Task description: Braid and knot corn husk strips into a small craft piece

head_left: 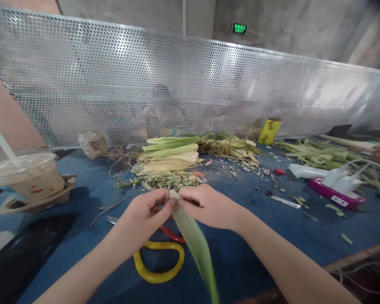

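Between my two hands, near the middle of the blue table, a long green corn husk (194, 240) is pinched at its pale end. My left hand (152, 207) grips that end from the left, and my right hand (205, 204) pinches it from the right. The strip hangs down toward me and narrows to a bright green tip. Under my left hand lies a pair of scissors (160, 278) with yellow and red handles; its blade pokes out on the left. Just beyond my fingers are dried leafy sprigs (167, 179) and a stack of corn husks (171, 154).
An iced drink cup (34, 177) stands in a cardboard holder at left, by a black phone-like slab (31, 253). Rightward lie a purple power strip (332, 194), a blade (285, 202) and scraps. A perforated metal screen (190, 84) closes the back; a person sits behind it.
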`<state>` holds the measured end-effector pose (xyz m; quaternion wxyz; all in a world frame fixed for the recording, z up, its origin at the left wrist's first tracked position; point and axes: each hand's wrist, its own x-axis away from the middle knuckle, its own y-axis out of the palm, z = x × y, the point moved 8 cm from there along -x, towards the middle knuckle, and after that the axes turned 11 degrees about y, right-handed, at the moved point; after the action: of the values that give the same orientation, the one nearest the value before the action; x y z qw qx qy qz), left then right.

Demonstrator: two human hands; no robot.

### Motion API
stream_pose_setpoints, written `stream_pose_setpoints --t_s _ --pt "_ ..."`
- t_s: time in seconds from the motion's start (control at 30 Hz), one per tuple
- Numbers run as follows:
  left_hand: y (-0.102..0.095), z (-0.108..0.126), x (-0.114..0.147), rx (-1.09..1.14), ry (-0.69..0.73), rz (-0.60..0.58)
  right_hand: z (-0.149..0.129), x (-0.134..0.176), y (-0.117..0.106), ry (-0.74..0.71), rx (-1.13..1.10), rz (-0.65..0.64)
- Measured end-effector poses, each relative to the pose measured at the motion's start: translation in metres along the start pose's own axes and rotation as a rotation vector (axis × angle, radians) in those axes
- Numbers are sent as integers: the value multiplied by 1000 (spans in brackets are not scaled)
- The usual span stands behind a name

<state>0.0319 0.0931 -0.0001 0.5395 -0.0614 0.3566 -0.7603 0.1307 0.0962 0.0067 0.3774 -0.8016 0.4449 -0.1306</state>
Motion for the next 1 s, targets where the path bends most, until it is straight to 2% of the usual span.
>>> stream_pose_setpoints --t_s 0.13,0.33,0.47,0.63,0.83,1.0 --pt "3 0 1 94 -37 0 0 -1 -1 -7 -70 10" --pt "7 -4 2 163 -79 -14 6 -1 8 45 -255 -102" --pt "5 -6 4 126 -46 32 3 -3 6 -14 -328 -29" --pt "3 -12 7 26 -58 70 1 -3 1 -31 -297 80" --pt "1 -10 7 -23 -66 31 1 0 4 3 -221 -27" --pt "-4 -8 8 -158 -89 76 -1 -1 1 -44 -123 73"
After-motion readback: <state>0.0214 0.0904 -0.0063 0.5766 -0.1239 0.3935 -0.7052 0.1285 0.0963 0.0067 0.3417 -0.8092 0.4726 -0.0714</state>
